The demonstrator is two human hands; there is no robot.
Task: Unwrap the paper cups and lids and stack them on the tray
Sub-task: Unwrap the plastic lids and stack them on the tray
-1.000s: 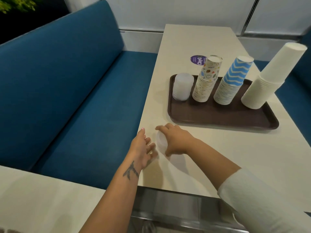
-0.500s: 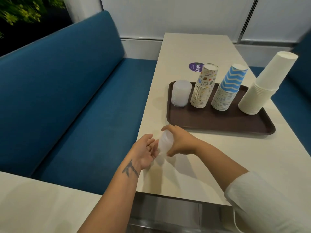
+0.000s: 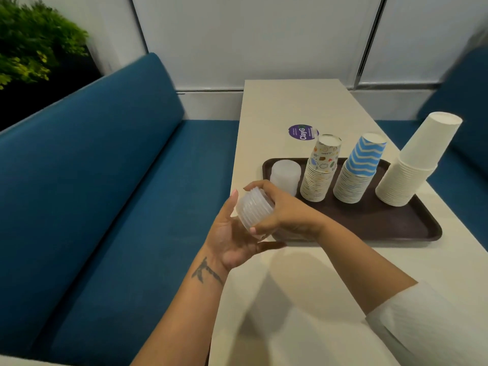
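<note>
Head view, centre of the frame: the right hand (image 3: pixel 284 213) curls its fingers and thumb round a short stack of clear lids (image 3: pixel 254 209), held above the table's (image 3: pixel 330 273) left edge; the left hand (image 3: pixel 232 233) lies spread beneath, palm up, touching the stack; bare tabletop lies lower right; just beyond, the brown tray (image 3: pixel 383 223) carries another lid stack (image 3: pixel 285 175) and three cup stacks, patterned (image 3: pixel 320 170), blue-striped (image 3: pixel 357 170) and white (image 3: pixel 414 162).
</note>
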